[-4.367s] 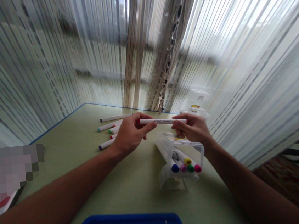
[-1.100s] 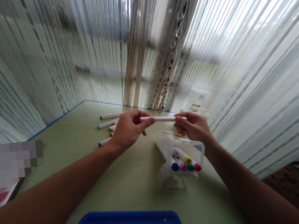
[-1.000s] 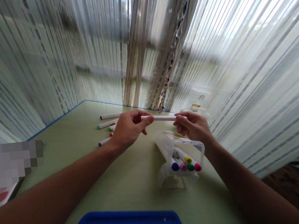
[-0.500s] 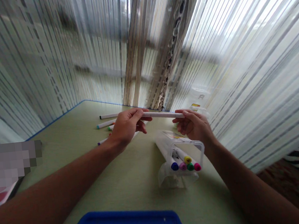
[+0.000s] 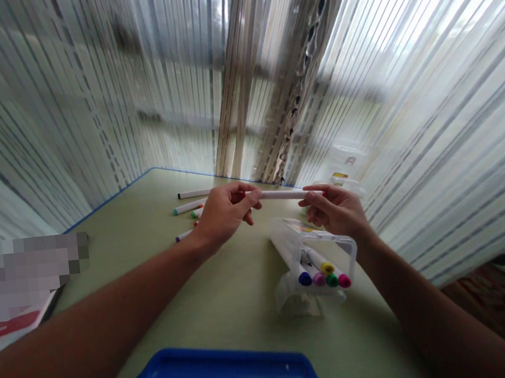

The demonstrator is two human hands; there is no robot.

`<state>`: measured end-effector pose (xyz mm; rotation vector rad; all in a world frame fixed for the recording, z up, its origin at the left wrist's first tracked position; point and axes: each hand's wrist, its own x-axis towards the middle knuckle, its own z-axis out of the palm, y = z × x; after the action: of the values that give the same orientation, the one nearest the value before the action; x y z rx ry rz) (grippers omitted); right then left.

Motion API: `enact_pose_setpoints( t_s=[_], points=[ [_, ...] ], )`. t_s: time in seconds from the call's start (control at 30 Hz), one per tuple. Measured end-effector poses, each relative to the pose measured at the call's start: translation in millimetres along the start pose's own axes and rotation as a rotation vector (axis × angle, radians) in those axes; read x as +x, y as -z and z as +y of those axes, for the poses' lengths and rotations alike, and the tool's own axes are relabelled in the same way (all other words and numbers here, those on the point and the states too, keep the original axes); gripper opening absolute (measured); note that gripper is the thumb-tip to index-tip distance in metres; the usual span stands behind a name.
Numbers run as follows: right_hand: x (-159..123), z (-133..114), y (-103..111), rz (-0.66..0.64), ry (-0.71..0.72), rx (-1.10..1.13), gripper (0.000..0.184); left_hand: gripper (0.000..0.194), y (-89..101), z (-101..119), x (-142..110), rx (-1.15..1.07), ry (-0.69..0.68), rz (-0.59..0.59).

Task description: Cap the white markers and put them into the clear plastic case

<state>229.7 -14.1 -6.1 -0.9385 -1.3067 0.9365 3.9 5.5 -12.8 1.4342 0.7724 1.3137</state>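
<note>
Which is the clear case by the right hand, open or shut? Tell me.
Open: the near end of the clear case is uncovered, and colored ends of markers show in it.

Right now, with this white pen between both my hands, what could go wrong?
The white pen is held above the table near its ends by your left hand and right hand, so it might drop if either slips.
The clear case looks open at its near end, so a knock could perhaps slide the colour-tipped pens out.
The loose pens beside your left hand might roll if brushed.
</note>
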Motion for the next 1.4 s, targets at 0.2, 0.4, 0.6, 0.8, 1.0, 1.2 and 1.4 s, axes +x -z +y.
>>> enact_pose_setpoints(
  t_s=[0.2,0.4,0.6,0.8,1.0,1.2,1.4],
  points=[
    [-3.0,-0.4,-1.3,0.009,0.023,-0.025,0.029,0.034,-0.4,-0.3,-1.9,0.08,-0.022,-0.024],
    [-3.7,0.0,-1.4,0.017,-0.012,-0.045,0.027,0.035,0.0,-3.4,-1.9,0.094,-0.048,-0.054],
    [-1.0,-1.0,-1.1,0.026,-0.04,0.033,0.027,0.029,-0.5,-0.4,-1.3,0.069,-0.016,-0.037],
    [1.2,-1.1,-0.5,0.037,-0.069,0.106,0.026,0.022,0.6,-1.4,1.7,-0.082,0.049,-0.02],
    [0.9,-2.7,1.4,0.022,-0.091,0.14,0.024,0.014,-1.1,5.7,1.6,-0.197,0.158,0.008],
    [1.7,-3.1,2.7,0.02,-0.123,0.187,0.023,0.02,-0.9,8.2,2.5,-0.29,0.208,0.03],
    [0.7,-2.4,2.5,0.01,-0.097,0.158,0.024,0.014,0.0,3.2,2.4,-0.209,0.174,0.024]
  ],
)
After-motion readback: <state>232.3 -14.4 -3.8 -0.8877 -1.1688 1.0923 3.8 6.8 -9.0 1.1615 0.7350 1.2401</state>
